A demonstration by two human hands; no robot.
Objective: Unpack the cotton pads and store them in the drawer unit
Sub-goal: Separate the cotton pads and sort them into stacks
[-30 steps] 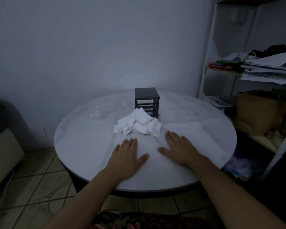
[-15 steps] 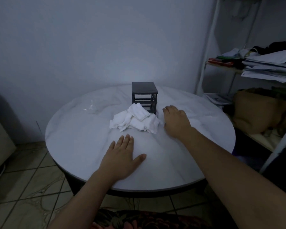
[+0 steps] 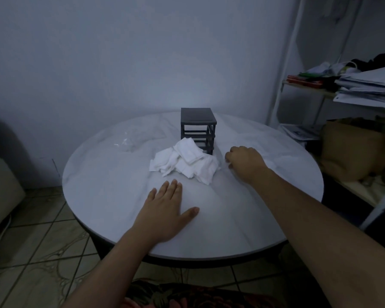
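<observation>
Round white marble-patterned table (image 3: pixel 102 196): small dark grey open-framed drawer unit (image 3: pixel 197 127) toward the far edge; heap of white cotton pads (image 3: pixel 185 162) just before it; crumpled clear plastic wrapper (image 3: pixel 125 142) toward the left edge; left hand (image 3: pixel 165 214) flat by the near edge.

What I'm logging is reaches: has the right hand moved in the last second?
Yes: the right hand went forward from the near edge of the table, to beside the cotton pads and drawer unit.

Forearms (image 3: pixel 320 227), left hand (image 3: pixel 165 215) and right hand (image 3: pixel 246 163) are bare; a dark reddish-patterned garment (image 3: pixel 187 294) shows below.
</observation>
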